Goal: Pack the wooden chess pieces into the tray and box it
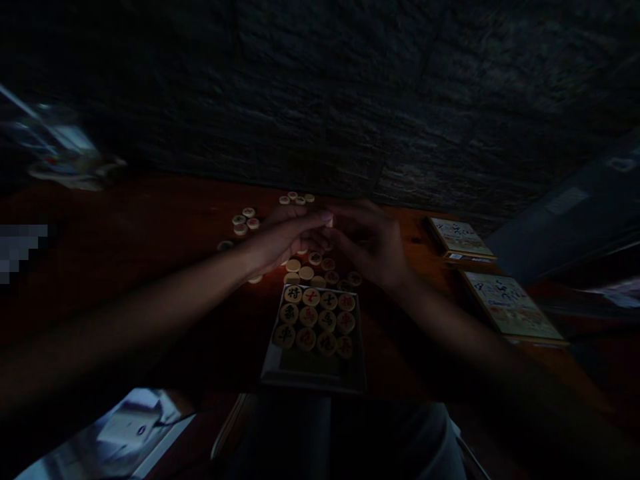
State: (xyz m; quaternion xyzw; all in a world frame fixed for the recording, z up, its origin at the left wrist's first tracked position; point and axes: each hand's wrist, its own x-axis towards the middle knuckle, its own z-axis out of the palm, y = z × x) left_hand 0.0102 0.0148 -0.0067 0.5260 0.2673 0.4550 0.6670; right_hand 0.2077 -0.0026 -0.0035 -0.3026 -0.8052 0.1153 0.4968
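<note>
Fingers of our left hand (pixel 286 235) curl, whether gripping we cannot tell, with the thumb tip at a pale game piece (pixel 329 221), which our right hand (pixel 375 241) pinches between thumb and forefinger tips.

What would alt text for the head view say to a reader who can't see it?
The left hand and right hand are close together over loose round pieces on a dim wooden table, a pale piece at their fingertips. Nearer, an open box holds twelve pieces marked in red or black; two flat boxes lie at the right.
</note>
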